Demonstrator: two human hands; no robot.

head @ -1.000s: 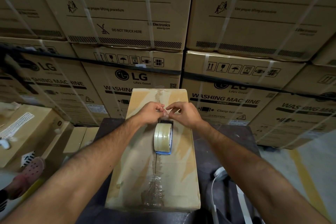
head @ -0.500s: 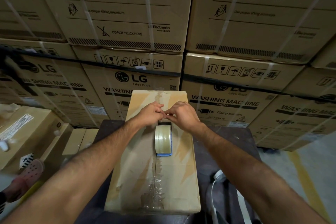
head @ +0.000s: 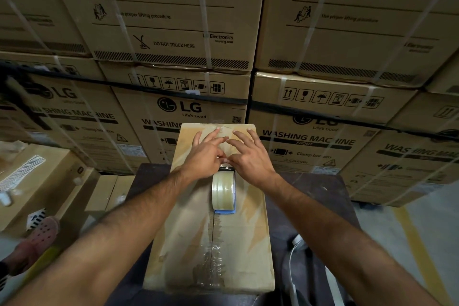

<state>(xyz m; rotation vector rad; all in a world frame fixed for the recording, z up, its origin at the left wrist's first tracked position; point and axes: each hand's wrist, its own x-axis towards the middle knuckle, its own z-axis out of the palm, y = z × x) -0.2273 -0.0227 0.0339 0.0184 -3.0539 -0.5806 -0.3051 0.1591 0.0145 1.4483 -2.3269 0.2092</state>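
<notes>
1. The carton (head: 183,243) lies on the dark counter (head: 310,194). Its long axis runs from the counter's near edge to its far edge, and its seam is taped (crinkled at the near end).
2. Mid-carton, the tape dispenser (head: 223,191) stands on the seam, roll upright, nose pointing away from me.
3. Just beyond it, left hand (head: 206,154) and right hand (head: 250,156) lie flat with fingers straight and spread. They grasp nothing and press the tape strip (head: 227,129) near the carton's far edge.
4. I judge this the smoothing step. Next calls for firm outward rubbing, then lifting the dispenser off.

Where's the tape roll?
Head view, centre: the tape roll stands on edge atop the cardboard box, just nearer the person than the left hand and right hand.
</notes>
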